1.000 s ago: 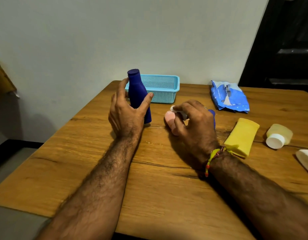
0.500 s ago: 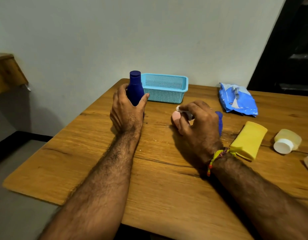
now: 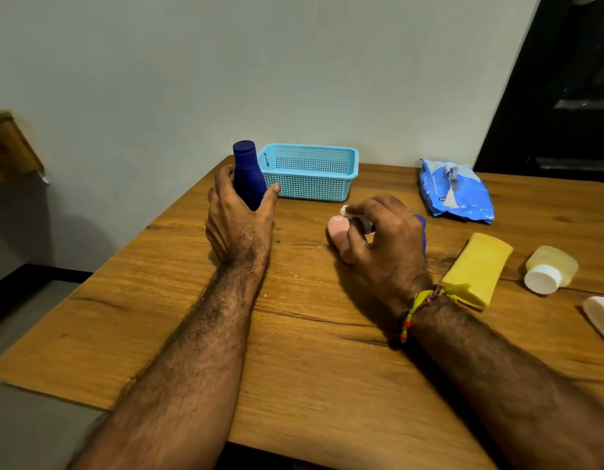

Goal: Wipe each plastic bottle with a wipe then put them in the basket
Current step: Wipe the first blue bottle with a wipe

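**Bottle in hand, basket waiting**

The left hand curls round the upright dark blue plastic bottle, just beside the light blue mesh basket. The right hand pinches a small white wipe over a pink bottle. A loose grip could tip the upright bottle. Five bottles are plainly visible, one basket, one wipe packet.

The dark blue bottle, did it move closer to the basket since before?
Yes. The dark blue bottle now stands nearer the basket, gripped by the left hand.
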